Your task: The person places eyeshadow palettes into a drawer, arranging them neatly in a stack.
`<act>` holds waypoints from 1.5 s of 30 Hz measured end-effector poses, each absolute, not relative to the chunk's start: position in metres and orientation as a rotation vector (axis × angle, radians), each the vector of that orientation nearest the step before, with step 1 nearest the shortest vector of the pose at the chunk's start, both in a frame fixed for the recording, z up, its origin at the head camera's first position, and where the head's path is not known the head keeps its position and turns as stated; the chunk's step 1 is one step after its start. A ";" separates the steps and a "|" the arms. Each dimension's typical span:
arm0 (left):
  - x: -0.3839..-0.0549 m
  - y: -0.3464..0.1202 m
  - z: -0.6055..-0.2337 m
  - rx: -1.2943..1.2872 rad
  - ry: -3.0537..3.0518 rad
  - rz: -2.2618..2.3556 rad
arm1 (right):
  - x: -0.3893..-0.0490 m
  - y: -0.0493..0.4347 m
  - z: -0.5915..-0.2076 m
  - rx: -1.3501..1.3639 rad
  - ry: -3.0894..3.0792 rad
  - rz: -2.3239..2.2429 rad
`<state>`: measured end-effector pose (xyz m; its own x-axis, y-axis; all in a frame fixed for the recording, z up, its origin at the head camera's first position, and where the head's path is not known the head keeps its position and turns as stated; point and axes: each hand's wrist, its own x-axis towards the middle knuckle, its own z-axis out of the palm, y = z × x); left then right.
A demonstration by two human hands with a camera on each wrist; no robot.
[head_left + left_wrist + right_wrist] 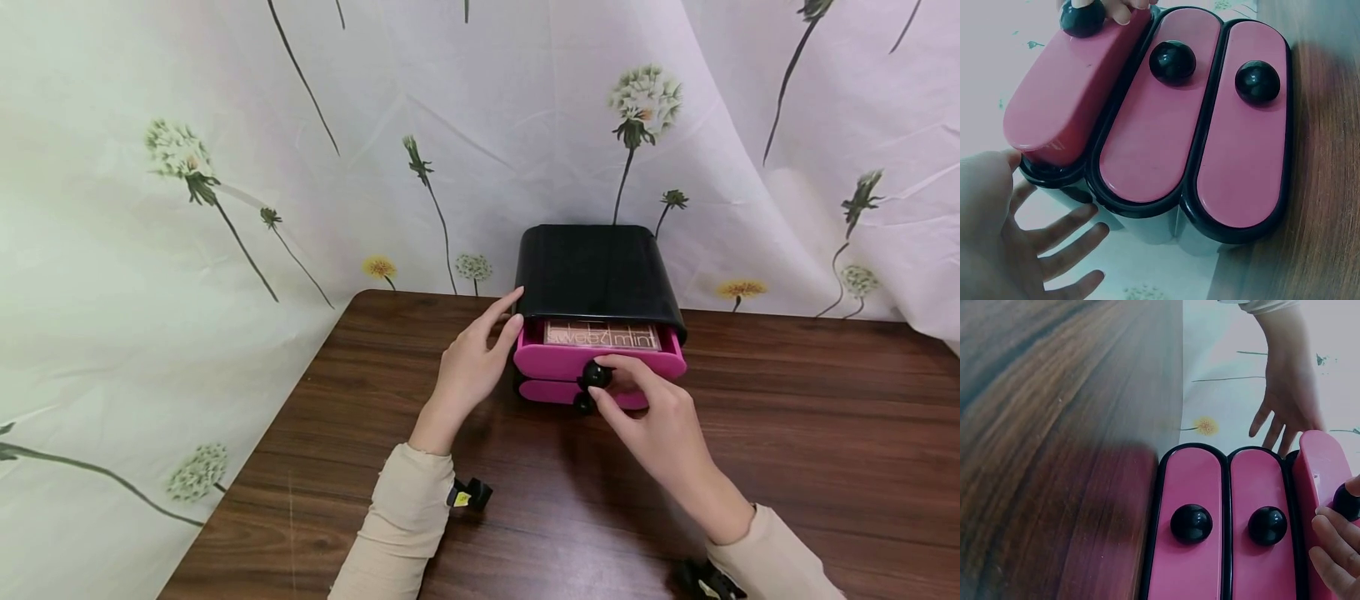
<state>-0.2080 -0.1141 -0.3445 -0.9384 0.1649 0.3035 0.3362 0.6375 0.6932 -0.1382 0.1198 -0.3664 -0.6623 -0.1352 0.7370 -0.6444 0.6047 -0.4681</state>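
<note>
A small black drawer cabinet (600,271) with three pink drawers stands on the table. Its top drawer (547,361) is pulled partway out; the middle drawer (1160,131) and bottom drawer (1241,162) are closed. Inside the top drawer lies a flat makeup palette (600,335) with lettering on its lid. My right hand (663,421) pinches the round black knob (597,374) of that drawer between thumb and fingers. Against the cabinet's left side rests my left hand (472,367), its fingers extended and spread, with the thumb near the top drawer's edge.
The dark wooden table (810,433) extends to both sides of the cabinet. Close behind hangs a white cloth (525,125) printed with dandelions, and it also covers the left side. Black wrist cameras are strapped at both sleeves.
</note>
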 end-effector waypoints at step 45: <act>-0.209 -0.112 -0.347 -0.401 -2.620 -1.201 | -0.166 0.116 -0.366 0.524 -2.209 1.145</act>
<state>-0.2089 -0.1122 -0.3471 -0.9357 0.1500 0.3193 0.3398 0.6266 0.7014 -0.1660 0.1159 -0.3658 -0.7484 -0.0728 0.6593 -0.5808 0.5519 -0.5984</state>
